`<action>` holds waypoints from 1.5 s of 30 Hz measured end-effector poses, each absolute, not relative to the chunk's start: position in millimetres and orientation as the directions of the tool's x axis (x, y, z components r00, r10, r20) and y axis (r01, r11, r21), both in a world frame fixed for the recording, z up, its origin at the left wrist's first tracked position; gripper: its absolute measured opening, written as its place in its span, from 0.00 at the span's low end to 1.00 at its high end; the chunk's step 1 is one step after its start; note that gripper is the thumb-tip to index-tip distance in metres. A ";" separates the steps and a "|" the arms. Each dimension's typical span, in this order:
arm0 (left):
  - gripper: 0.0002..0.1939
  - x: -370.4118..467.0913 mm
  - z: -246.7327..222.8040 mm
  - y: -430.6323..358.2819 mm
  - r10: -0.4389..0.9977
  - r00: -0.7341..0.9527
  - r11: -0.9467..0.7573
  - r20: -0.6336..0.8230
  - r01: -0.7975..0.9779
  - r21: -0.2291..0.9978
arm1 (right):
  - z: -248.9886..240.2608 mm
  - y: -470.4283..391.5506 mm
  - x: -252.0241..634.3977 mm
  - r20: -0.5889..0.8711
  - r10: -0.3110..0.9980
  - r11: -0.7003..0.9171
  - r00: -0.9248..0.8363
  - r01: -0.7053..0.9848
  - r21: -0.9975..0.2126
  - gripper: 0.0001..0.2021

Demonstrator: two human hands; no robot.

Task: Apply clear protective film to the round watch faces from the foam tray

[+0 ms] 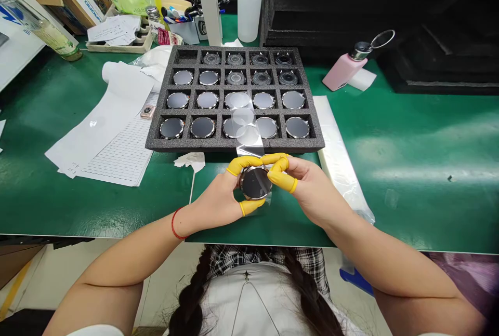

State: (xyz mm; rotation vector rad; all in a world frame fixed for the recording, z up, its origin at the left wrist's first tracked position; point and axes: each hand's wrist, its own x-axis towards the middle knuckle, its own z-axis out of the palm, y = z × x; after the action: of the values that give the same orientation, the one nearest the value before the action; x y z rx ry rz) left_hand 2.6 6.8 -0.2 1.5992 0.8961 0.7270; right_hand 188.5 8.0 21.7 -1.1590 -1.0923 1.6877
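My left hand (218,198) grips a round watch case (255,183) by its edge, dark glass upward, with yellow finger cots on thumb and finger. At the case's upper right rim, my right hand (302,180), also in yellow finger cots, has its thumb and fingertip pinched together. What lies in that pinch, if anything, is too small to make out. Just beyond, a transparent strip with round films (249,133) lies over the front of a black foam tray (212,144). Similar watch cases (202,127) sit in the tray's compartments; the back left compartment holds none.
Left of the tray lie lined paper (117,162), white sheets (113,112) and a small square watch piece (147,112). A white swab-like stick (192,185) rests nearer. Rightward are a plastic-wrapped stack (339,154) and pink bottle (345,70). A white bottle (249,6) stands behind.
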 end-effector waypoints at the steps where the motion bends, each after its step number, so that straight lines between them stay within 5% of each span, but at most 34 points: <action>1: 0.28 2.7 -0.4 6.6 0.851 0.525 -0.103 -0.002 0.171 0.980 | 21.6 7.9 188.7 -0.265 0.928 -0.308 -0.263 -0.137 -0.941 0.08; 12: 0.27 2.5 0.2 6.9 0.857 0.515 -0.108 -0.001 0.180 0.978 | 18.2 8.1 189.2 -0.226 0.942 -0.246 -0.248 -0.051 -0.968 0.06; 19: 0.27 4.5 3.3 6.8 0.891 0.453 -0.137 0.036 0.192 0.972 | 15.1 7.2 190.5 0.063 0.993 0.085 -0.104 0.225 -0.971 0.04; 25: 0.27 5.7 5.9 6.9 0.868 0.489 -0.163 0.080 0.129 0.978 | 11.1 5.1 183.3 0.152 0.952 0.263 -0.267 0.452 -0.852 0.15; 31: 0.26 6.9 -0.1 5.6 0.854 0.516 -0.155 0.068 0.127 0.980 | 11.8 11.9 182.9 -0.024 0.944 0.114 -0.329 0.393 -0.912 0.22; 36: 0.26 7.7 -0.2 2.2 0.846 0.532 -0.085 -0.017 0.167 0.982 | 7.9 16.2 186.3 -0.032 0.936 0.075 -0.350 0.290 -0.954 0.24; 45: 0.28 8.5 3.4 2.7 0.880 0.471 -0.034 -0.060 0.189 0.981 | 14.9 12.8 181.4 -0.253 0.891 -0.293 -0.378 -0.053 -0.955 0.16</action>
State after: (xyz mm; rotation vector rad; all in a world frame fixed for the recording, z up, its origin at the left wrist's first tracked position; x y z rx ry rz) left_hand 8.5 2.7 3.4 1.5308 0.9704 0.7272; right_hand 181.4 12.8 14.9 -1.1277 -1.2469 1.7524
